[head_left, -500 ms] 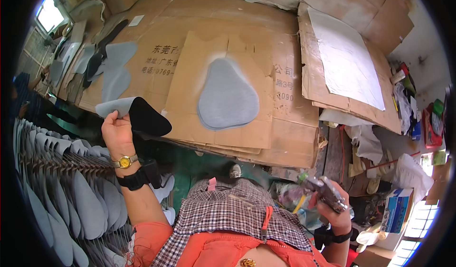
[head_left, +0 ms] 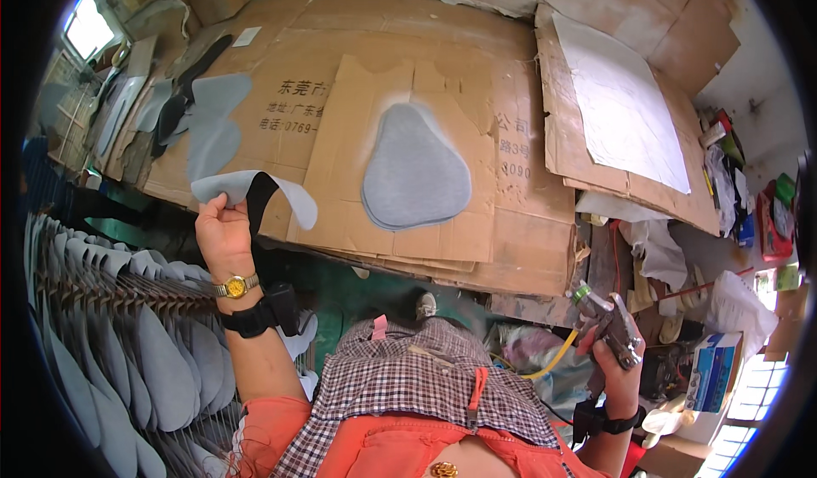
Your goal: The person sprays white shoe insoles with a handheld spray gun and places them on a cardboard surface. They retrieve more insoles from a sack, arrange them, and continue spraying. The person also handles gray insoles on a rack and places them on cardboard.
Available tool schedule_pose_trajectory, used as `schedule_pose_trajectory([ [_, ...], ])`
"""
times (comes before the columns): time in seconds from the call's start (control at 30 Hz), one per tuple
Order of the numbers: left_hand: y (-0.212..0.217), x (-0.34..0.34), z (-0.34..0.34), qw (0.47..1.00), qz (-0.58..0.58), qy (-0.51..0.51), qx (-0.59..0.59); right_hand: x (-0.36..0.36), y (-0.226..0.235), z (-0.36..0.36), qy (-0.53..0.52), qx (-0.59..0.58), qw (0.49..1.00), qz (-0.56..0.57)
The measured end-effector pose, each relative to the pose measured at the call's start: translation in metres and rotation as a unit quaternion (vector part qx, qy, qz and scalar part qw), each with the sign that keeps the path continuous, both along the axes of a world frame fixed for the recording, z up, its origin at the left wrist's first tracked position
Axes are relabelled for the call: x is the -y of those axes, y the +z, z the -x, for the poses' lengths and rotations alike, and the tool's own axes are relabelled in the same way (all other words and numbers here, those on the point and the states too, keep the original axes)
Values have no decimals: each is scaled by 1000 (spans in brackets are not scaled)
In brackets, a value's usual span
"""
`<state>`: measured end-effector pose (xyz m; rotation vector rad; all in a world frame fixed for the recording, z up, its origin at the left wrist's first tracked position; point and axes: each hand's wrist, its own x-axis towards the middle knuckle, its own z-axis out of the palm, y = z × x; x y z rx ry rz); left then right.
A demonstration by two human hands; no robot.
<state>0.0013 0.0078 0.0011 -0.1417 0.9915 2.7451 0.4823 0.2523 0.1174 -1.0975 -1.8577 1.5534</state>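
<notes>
My left hand (head_left: 225, 233) pinches one end of a thin, bendy sheet piece (head_left: 296, 200), grey on one side and black on the other. The piece arches to the right above the table's near edge. My right hand (head_left: 614, 363) is wrapped round a metal spray gun (head_left: 614, 329) with a yellow hose, held off the table at the right. A stack of grey pear-shaped pieces (head_left: 416, 167) lies on a cardboard sheet (head_left: 340, 150) in the middle of the table, with a pale sprayed haze round its edge.
A rack of hanging grey pieces (head_left: 157, 367) stands at my left. Grey and black cut pieces (head_left: 219, 125) lie on the table's left. White paper (head_left: 625, 103) covers a raised cardboard panel at the right. A blue and white box (head_left: 713, 372) and plastic bags are further right.
My left hand has shifted slightly right, and the sheet piece's free end has swung up, turning its grey face out. My right hand has moved slightly right with the spray gun.
</notes>
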Motion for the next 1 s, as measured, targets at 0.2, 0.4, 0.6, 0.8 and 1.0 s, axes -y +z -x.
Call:
schedule_pose_trajectory([
  [0.2,-9,-2,4,1000,-11,-9,3,8,9,-10,88,14,994,62],
  [0.4,-3,-3,-2,1000,5,13,18,-5,8,17,45,-54,997,9],
  [0.6,3,-5,-13,1000,17,-1,-7,-16,0,-15,137,46,989,40],
  [0.8,8,-18,-19,1000,13,5,17,-27,3,17,80,-44,996,6],
  [1.0,-2,-22,-17,1000,9,8,21,-30,-4,-10,163,-3,986,38],
])
